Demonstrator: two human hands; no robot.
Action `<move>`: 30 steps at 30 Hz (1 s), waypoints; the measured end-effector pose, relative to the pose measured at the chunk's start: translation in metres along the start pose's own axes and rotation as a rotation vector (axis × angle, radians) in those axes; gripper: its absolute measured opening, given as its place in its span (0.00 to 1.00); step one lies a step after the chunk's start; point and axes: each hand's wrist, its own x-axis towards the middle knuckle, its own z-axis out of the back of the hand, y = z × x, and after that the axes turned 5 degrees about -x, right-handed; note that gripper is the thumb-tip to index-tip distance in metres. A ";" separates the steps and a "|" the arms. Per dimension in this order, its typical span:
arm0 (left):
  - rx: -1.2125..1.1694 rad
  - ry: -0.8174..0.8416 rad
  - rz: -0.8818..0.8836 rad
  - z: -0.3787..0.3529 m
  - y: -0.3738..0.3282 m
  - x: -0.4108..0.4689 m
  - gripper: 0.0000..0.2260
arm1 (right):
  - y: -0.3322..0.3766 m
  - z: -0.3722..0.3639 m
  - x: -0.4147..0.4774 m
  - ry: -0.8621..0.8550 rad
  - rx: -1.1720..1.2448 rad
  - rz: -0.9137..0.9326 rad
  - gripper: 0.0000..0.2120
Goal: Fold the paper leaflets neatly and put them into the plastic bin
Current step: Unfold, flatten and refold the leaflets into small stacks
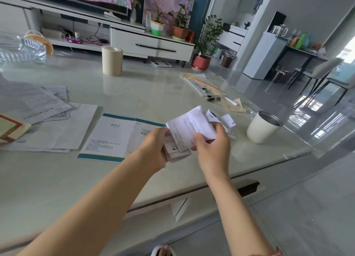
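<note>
Left hand (154,147) grips leaflet stack (177,154); right hand (213,148) pinches top leaflet (185,129), tilted upward.

The left hand (153,146) covers part of the teal-edged leaflet (109,136); its fingertips are hidden behind the folded stack (178,152). Print on the held leaflet (184,131) is blurred. The left edge cuts the plastic bin (21,48).

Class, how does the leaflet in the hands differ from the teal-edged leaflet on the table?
The held leaflet is gripped by the left hand and right hand above the table; the teal-edged leaflet lies flat on it. The held leaflet is bent and plain white; the teal-edged leaflet is spread open, with teal bands. Both carry print.
</note>
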 end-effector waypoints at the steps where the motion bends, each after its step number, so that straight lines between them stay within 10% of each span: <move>1: 0.011 0.019 -0.010 -0.001 0.000 -0.003 0.12 | -0.001 -0.005 -0.004 -0.001 -0.086 0.077 0.11; 7: 0.034 -0.083 -0.103 0.002 -0.002 -0.008 0.12 | 0.000 -0.016 -0.021 0.187 -0.415 0.416 0.19; 12: -0.037 -0.125 -0.135 0.002 -0.007 -0.011 0.12 | 0.008 -0.016 -0.028 0.441 -0.267 0.134 0.23; 23: 0.029 -0.202 -0.184 -0.004 -0.005 -0.014 0.11 | -0.009 0.001 0.004 -0.071 0.007 -0.139 0.09; 30: 0.121 -0.231 -0.296 -0.007 0.006 -0.009 0.05 | 0.007 -0.008 -0.009 0.295 0.143 -0.146 0.11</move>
